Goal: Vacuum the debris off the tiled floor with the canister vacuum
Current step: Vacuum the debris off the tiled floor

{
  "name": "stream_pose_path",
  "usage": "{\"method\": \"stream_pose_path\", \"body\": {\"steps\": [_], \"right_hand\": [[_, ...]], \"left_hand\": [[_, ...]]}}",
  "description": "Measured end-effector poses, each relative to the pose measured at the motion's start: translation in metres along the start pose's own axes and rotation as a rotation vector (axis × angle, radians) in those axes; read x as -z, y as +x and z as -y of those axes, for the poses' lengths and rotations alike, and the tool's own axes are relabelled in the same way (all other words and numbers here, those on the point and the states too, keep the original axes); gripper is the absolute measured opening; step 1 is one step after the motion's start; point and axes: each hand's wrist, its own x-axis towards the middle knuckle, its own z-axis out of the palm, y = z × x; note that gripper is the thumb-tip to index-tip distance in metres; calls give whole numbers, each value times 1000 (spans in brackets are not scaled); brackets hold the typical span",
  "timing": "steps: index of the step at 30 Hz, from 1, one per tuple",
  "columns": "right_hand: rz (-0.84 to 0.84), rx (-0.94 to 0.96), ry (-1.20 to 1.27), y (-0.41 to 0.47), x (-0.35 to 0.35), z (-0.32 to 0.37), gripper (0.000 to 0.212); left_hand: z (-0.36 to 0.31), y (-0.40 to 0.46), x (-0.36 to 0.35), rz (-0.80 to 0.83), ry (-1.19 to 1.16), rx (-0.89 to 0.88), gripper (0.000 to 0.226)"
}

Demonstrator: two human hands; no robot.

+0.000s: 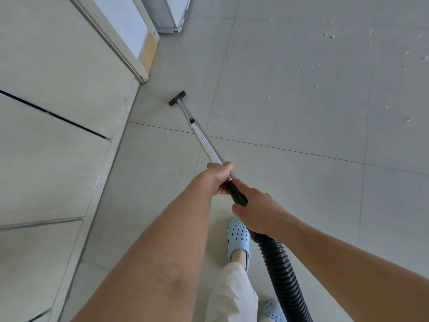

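I hold the vacuum wand point(204, 140) with 2 hands. My left hand point(217, 178) is wrapped around the metal tube, further forward; my right hand point(257, 211) is curled around the black handle point(236, 194), just behind it. The wand's long axis runs away from me, ahead and to the left, and ends at the nozzle point(177, 98) on the tiled floor point(290, 182) near the wall. The debris point(329, 36) lies well apart, ahead to the right, so I judge I must swing right. No container is in view.
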Motion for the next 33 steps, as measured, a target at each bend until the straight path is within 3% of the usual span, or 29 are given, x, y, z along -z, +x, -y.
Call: {"method": "stream_pose_path", "body": {"steps": [19, 24, 33], "right_hand": [[-36, 20, -65, 124, 40, 29, 67], [-18, 17, -33, 122, 53, 38, 65], [-1, -38, 94, 62, 66, 25, 65]], "left_hand": [[-84, 98, 35, -38, -40, 11, 48], [-96, 95, 38, -54, 1, -7, 27], [-84, 49, 2, -3, 59, -54, 22]]}}
